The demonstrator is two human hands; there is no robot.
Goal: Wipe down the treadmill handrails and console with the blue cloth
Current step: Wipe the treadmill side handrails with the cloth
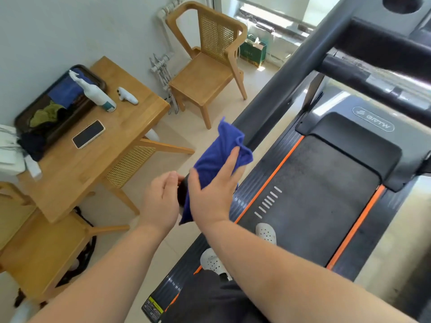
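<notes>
On the near end of the one left handrail (268,96), one blue cloth (217,155) is draped and is pressed flat by the right hand (214,190), whose fingers are held straight. The dark tip of the rail seems to be gripped by the left hand (161,201), with its fingers curled, though the tip is partly hidden. The console (401,22) is seen at the upper right, well apart from both hands. Two white shoes (265,233) are planted on the belt (314,206). One spray bottle (95,92) and one phone (88,134) are laid on the one wooden table (77,169).
</notes>
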